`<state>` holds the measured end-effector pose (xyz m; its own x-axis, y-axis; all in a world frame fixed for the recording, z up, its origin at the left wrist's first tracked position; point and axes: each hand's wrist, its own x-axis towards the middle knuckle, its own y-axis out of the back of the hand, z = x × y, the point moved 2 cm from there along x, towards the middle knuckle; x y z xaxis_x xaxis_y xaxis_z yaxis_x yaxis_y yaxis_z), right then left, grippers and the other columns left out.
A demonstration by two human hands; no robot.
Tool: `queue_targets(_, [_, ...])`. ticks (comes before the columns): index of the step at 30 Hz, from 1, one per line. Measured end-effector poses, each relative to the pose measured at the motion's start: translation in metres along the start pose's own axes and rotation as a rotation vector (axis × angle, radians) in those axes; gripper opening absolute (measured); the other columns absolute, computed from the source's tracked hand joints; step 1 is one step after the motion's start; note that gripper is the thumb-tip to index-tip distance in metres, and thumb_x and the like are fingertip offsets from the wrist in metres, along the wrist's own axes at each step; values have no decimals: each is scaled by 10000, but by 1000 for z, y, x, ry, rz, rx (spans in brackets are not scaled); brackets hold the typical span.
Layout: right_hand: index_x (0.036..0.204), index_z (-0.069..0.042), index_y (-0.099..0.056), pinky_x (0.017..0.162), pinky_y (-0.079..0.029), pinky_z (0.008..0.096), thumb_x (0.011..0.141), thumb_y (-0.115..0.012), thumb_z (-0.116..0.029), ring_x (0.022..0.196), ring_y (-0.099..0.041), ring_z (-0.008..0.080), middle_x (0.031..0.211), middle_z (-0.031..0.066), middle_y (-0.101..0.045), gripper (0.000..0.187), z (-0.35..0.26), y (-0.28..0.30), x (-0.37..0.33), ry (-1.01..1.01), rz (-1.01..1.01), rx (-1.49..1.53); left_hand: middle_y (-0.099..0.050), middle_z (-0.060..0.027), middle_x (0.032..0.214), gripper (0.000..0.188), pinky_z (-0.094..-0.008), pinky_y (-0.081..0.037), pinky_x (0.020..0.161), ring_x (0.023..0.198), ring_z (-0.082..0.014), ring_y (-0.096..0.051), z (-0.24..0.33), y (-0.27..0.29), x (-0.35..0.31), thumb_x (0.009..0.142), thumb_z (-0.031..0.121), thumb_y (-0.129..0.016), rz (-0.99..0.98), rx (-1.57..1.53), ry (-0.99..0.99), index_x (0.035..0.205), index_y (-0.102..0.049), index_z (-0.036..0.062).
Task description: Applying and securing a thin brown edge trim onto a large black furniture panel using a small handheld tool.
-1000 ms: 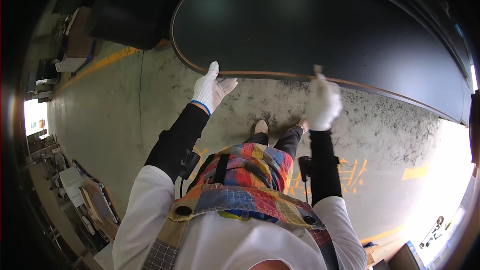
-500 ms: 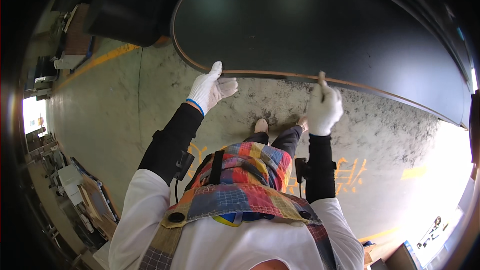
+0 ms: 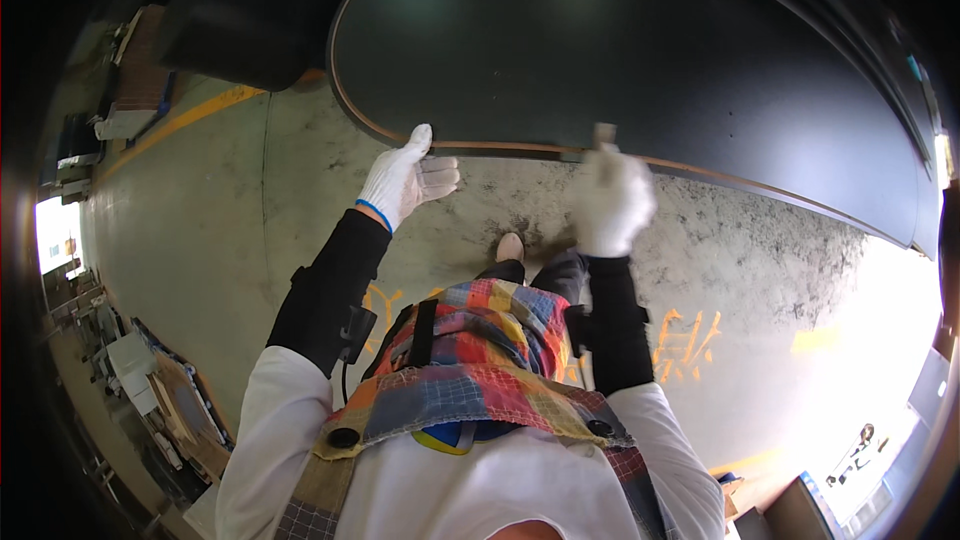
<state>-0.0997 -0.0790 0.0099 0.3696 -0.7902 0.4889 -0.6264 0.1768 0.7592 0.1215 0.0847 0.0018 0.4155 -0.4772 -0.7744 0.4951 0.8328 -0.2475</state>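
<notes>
Over the last half second, your right hand had slid left along the tan edge of the large dark board, closing some of the gap to your left hand. It had also reached slightly farther over the board, so the work seemed to have passed to a stretch of edge nearer the rounded end. Your right fingers looked curled, but blur hid whether they gripped anything; a small pale tip stuck out beyond them, tool or fingertip, you couldn't tell. Your left hand had kept its place, open, its thumb against the edge and its fingers stretched out below. The board lay ahead of you, above the stained floor.
</notes>
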Motion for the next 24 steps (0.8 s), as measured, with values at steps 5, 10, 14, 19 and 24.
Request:
queue_targets(5, [920,-50,-705,607,-541,289,925,-667,-237,676,-648,151,830,53,-689,191,130,62,25,-515,74,-93,-680,-184,893,383,-438,-607,717,738,-299,-707,0,-9,-4,947,414,-637,45,39,2,1057,-564,55])
queue_targets(10, [1096,-127,-647,637,-523,295,913,-620,-173,703,-635,173,850,42,-645,190,13,5,-15,172,-220,-396,-672,-195,919,451,-432,-604,727,769,-300,-702,1,-4,2,938,425,-648,-35,51,5,1090,-541,15])
queue_targets(14, [949,-137,-678,527,-493,341,874,-682,-182,629,-608,214,744,45,-594,87,-32,-14,-14,135,-248,145,-660,-212,927,506,-435,-607,719,772,-306,-696,3,-6,-2,928,435,-658,-26,70,-22,1106,-521,-19])
queue_targets(19, [882,-92,-668,485,-459,307,879,-709,-152,568,-575,160,738,41,-615,72,93,24,6,-76,228,143,-679,-149,901,388,-433,-599,736,771,-252,-694,1,0,-2,938,431,-645,-15,54,4,1061,-592,66])
queue_targets(24, [844,-61,-675,508,-468,278,881,-723,-174,598,-584,124,760,53,-652,129,244,80,31,-599,312,53,-689,-155,905,367,-449,-601,742,773,-262,-703,0,-1,4,956,418,-619,-70,49,23,1063,-591,68])
